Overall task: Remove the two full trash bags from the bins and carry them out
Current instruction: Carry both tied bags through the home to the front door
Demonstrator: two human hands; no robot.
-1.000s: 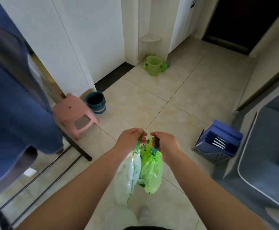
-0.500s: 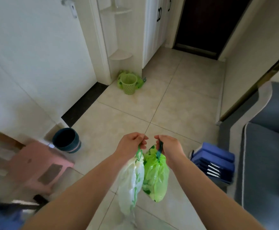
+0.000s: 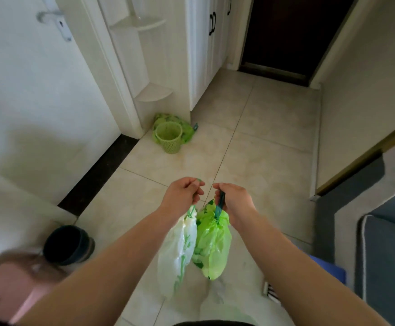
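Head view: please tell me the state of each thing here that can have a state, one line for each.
left hand: shut on the white bag's top.
right hand: shut on the green bag's dark tie.
white bag: full, hanging off the floor.
green bag: full, tied, hanging beside the white one.
green basket bin: upright, no bag inside.
dark bin: upright, unlined.
dark door: closed.

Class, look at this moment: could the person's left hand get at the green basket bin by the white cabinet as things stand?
Probably not yet. The left hand is closed in a grip on the white bag, and the green basket bin stands well ahead across bare floor tiles. Nothing blocks the way; they would need to step closer and free the hand.
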